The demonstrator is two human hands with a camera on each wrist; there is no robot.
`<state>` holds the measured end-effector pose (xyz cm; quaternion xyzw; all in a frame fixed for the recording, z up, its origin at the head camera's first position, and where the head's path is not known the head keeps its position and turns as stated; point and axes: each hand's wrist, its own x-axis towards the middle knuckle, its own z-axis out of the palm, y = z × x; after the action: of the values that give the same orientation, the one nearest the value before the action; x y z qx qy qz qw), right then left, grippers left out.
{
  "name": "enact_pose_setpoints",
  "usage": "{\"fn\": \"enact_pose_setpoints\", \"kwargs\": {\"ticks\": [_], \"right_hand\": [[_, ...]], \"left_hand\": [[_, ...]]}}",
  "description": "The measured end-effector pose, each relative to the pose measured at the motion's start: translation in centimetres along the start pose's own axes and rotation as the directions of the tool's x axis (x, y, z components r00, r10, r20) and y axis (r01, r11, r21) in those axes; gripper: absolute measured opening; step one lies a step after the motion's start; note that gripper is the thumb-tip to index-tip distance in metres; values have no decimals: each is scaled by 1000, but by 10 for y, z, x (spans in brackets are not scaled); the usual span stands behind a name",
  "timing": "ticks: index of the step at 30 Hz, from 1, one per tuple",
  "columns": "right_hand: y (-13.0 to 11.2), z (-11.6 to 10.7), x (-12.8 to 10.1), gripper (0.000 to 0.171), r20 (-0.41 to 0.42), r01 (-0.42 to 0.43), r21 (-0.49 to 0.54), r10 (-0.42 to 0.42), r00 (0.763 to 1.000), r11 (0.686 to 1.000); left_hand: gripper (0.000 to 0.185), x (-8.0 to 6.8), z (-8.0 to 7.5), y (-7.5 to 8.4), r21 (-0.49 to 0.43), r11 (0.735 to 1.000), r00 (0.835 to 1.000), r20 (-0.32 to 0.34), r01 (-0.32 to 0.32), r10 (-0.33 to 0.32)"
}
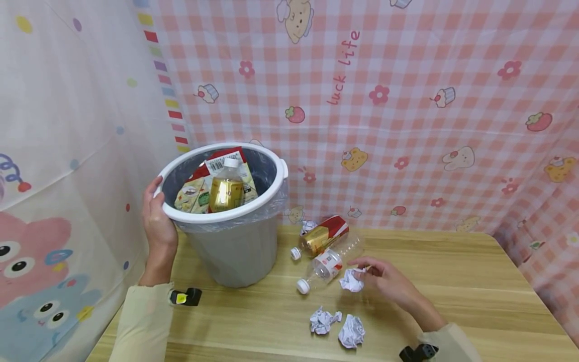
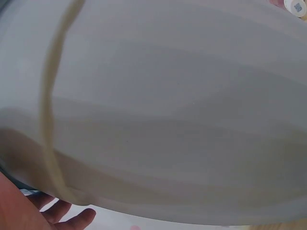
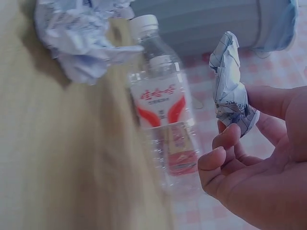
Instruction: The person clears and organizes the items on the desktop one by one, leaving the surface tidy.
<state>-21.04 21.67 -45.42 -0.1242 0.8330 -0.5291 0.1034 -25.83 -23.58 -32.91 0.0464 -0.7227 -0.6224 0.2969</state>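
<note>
My left hand (image 1: pixel 156 213) grips the white rim of a grey bin (image 1: pixel 235 246) lined with a plastic bag; the bin's wall (image 2: pixel 168 110) fills the left wrist view, with my fingers (image 2: pixel 62 215) under it. Inside the bin lie cartons and a yellow drink bottle (image 1: pixel 226 188). My right hand (image 1: pixel 380 279) pinches a crumpled paper ball (image 1: pixel 352 280) just above the table; the right wrist view shows the paper ball (image 3: pixel 230 91) in my fingers (image 3: pixel 225 153). Beside it lies a clear empty bottle (image 1: pixel 325 266), also (image 3: pixel 163 110).
A second bottle (image 1: pixel 321 236) with a red and gold label lies behind the clear one. Two more paper balls (image 1: pixel 324 320) (image 1: pixel 352 331) rest on the wooden table (image 1: pixel 452 291) near its front edge. Patterned cloth walls stand close behind and left.
</note>
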Motion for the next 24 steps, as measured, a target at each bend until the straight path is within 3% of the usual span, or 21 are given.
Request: {"fn": "enact_pose_setpoints", "kwargs": {"ticks": [10,16,24], "right_hand": [[-23,-8,5,39,-4,-12,-22,11,1000,1000],[-38,-20,7,39,-26,48,22,-48,999,999],[-58,-33,9,40,-78,35,72,-29,997,997]], "left_hand": [[49,0,1,1,10,1000,1000,-7,1,-1],[49,0,1,0,9,1000,1000,-5,-3,3],[48,0,0,0,3,1000,1000,-4,-4,4]]}}
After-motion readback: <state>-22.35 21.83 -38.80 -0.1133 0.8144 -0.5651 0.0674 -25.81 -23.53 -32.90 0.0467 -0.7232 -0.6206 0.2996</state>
